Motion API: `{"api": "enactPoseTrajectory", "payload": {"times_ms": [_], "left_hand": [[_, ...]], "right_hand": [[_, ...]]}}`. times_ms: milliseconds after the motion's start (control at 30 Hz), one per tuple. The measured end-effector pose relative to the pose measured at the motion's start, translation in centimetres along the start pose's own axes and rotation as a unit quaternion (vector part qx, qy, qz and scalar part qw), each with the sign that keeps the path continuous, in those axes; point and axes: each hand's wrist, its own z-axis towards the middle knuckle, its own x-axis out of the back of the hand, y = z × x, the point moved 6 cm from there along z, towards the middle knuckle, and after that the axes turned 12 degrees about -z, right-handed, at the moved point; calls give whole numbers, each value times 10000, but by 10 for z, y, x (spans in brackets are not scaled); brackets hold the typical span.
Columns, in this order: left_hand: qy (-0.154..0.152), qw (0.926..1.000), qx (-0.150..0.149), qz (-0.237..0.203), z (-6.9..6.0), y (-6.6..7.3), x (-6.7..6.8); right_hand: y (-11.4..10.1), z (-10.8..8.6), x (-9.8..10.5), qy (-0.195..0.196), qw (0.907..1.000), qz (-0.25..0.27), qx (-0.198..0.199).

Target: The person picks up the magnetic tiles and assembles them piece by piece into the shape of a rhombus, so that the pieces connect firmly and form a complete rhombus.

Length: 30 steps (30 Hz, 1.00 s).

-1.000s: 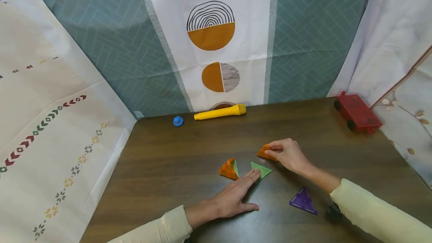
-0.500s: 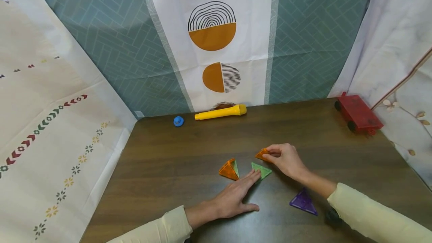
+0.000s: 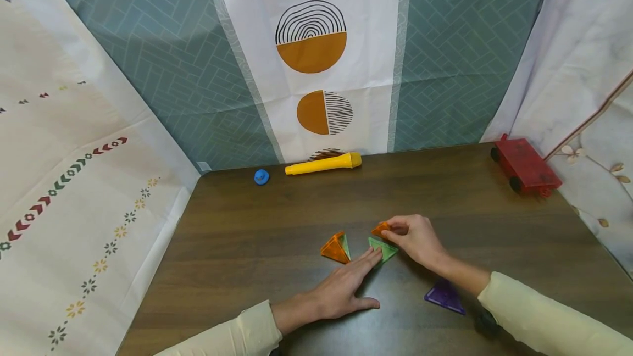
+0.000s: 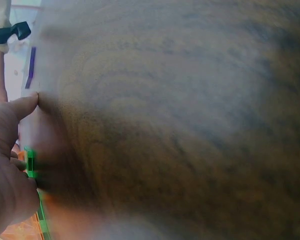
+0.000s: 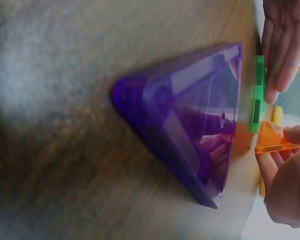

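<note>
My left hand (image 3: 344,289) lies with straight fingers, the tips resting on a flat green triangular magnetic tile (image 3: 388,249). Between thumb and fingers my right hand (image 3: 419,240) pinches an orange triangular magnetic tile (image 3: 379,229), just behind the green one. In the right wrist view this orange tile (image 5: 271,138) is tilted up close to the green tile (image 5: 258,95); whether they touch I cannot tell. Left of it stand orange triangular tiles leaning together (image 3: 334,250), with a green one on their right side. A purple triangular tile (image 3: 444,296) lies near my right forearm.
At the table's back edge lie a yellow toy microphone (image 3: 322,164) and a small blue knob-like piece (image 3: 261,177). A red toy wagon (image 3: 527,165) stands at the back right. Fabric hangs behind and at both sides of the wooden table (image 3: 237,224).
My right hand has moved left and a little nearer, bringing the orange tile to the green tile's back edge. The left hand has stayed in place.
</note>
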Motion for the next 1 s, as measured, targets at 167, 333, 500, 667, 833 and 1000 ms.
{"api": "enactPoseTrajectory", "payload": {"times_ms": [167,333,500,667,833,1000], "left_hand": [[3,10000,15,-12,0,1,0],[0,10000,32,21,-1,1,-1],[-26,10000,51,1,-2,0,-3],[1,10000,59,-18,-1,-1,-2],[-10,10000,66,-32,-1,0,-2],[-13,10000,26,-6,-1,-1,-2]], "right_hand": [[-2,-3,-3,4,9999,107,55],[-3,-7,-7,-28,9997,201,128],[-5,-9,-8,-87,9996,199,182],[-7,-10,-5,-218,9992,221,268],[-10,-11,1,-427,9982,283,307],[-11,-14,10,-650,9967,209,449]]}}
